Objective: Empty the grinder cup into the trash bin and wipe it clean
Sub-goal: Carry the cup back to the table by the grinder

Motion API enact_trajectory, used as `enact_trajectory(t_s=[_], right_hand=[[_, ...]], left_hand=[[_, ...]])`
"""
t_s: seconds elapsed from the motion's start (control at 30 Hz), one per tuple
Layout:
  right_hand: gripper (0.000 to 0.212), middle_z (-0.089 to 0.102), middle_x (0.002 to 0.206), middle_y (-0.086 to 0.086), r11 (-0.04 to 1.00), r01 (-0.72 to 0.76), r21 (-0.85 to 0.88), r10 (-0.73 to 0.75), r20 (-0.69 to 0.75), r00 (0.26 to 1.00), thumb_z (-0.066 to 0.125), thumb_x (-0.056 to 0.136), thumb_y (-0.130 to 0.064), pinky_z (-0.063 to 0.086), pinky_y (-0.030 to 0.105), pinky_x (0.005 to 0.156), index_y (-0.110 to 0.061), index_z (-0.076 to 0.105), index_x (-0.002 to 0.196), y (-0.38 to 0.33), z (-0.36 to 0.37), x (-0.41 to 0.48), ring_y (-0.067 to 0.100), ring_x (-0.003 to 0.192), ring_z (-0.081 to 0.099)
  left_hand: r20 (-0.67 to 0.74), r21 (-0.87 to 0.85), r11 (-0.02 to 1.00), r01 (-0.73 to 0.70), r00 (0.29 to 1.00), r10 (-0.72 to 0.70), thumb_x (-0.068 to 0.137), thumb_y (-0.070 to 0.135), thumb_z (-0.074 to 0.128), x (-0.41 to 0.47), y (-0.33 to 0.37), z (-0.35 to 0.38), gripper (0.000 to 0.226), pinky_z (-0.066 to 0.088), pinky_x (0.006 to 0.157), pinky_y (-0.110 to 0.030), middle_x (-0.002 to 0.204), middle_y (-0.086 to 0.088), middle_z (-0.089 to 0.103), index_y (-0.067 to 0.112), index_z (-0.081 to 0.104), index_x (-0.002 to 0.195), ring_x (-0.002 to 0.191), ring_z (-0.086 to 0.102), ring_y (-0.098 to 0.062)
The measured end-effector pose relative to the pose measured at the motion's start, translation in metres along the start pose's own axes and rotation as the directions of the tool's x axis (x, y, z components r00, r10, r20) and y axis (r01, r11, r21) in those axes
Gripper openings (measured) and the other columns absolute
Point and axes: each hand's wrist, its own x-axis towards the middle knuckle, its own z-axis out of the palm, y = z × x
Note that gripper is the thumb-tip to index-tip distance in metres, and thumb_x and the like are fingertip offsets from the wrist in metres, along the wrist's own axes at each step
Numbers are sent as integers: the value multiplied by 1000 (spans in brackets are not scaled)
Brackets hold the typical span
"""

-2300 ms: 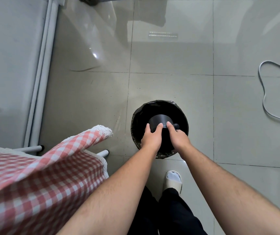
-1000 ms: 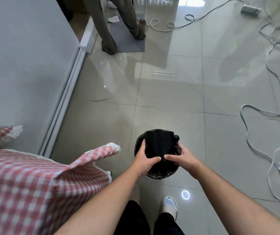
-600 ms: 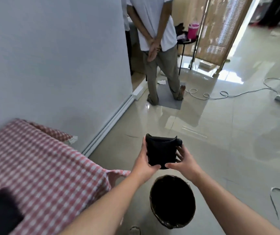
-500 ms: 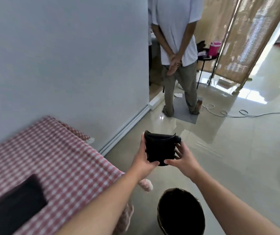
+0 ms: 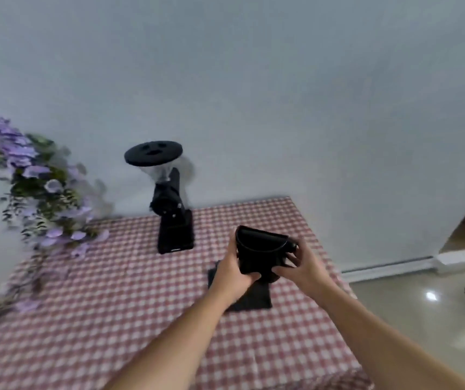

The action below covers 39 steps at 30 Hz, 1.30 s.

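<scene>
Moving away from the trash bin on the floor, the black plastic grinder cup (image 5: 259,254) is now hovering above the right part of the table, held upright with its open mouth showing. The left hand (image 5: 232,273) is gripping its left wall with the thumb curling under the front. The right hand (image 5: 301,266) is pinching its right side, its fingers curling round by the small knob at the rim. A flat black cloth (image 5: 253,299) is lying directly beneath the cup on the red-and-white checked tablecloth (image 5: 113,291). Farther back, a black coffee grinder with a clear hopper (image 5: 169,215) is standing against the pale wall (image 5: 282,94). Blurred purple flowers (image 5: 37,187) are drooping over the table's left edge.
</scene>
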Motion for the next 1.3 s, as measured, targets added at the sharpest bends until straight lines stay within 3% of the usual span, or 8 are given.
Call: enact_trajectory(t_s=[0.13,0.43,0.53,0.63,0.83,1.0,1.1,1.3], right_hand=[[60,60,108,-14,996,-20,-83,27,83,996,83,65,-2,51,42,95,-33,48,103,1,99,37,16,112,59],[65,60,125,0,958,-162,-236,199,144,969,81,69,-5,53,43,94,-24,45,120,31,218,65,19,118,56],[62,58,118,-4,928,-180,-325,241,160,957,80,71,-9,52,32,86,-27,43,117,40,232,70,15,113,55],[65,53,107,-13,918,-182,-353,258,181,949,80,72,-10,49,22,76,-25,41,122,46,240,74,11,106,54],[67,47,95,-27,907,-172,-383,258,186,948,82,70,-13,42,8,51,-31,40,120,53,245,79,-3,86,49],[69,51,108,-14,886,-141,-441,255,210,944,83,70,-16,44,14,70,-27,38,122,55,244,81,7,97,52],[66,53,111,-9,888,-129,-440,245,219,944,82,71,-17,45,12,59,-27,38,120,57,245,79,10,98,55],[66,51,119,-8,857,-77,-510,261,300,918,80,73,-17,50,22,75,-25,39,124,49,236,88,9,98,55]], left_hand=[[-61,49,998,40,997,-37,75,-2,76,7,-37,-92,115,46,102,-46,143,1,43,50,-2,142,130,48,-18],[-95,166,976,140,988,-125,77,9,77,6,-113,-186,112,43,105,-34,148,1,40,39,-4,150,133,43,-16],[-113,160,972,173,981,-156,77,14,78,5,-133,-192,108,44,95,-20,144,2,45,34,3,152,127,46,-11],[-110,170,971,168,982,-151,76,12,78,8,-144,-194,105,46,102,-35,141,2,48,34,7,150,128,48,-14],[-127,209,953,220,972,-197,77,16,77,13,-156,-195,102,51,97,-40,138,4,50,39,8,149,121,53,-13],[-160,269,912,309,948,-274,76,18,79,12,-165,-196,102,41,105,-41,149,-12,39,24,12,152,130,45,-27],[-172,276,910,308,948,-269,75,18,80,11,-164,-198,104,41,105,-35,151,-8,35,27,11,152,132,43,-24],[-171,380,879,288,956,-239,78,28,77,10,-156,-205,106,46,103,-38,149,-5,33,44,0,150,130,45,-22]])
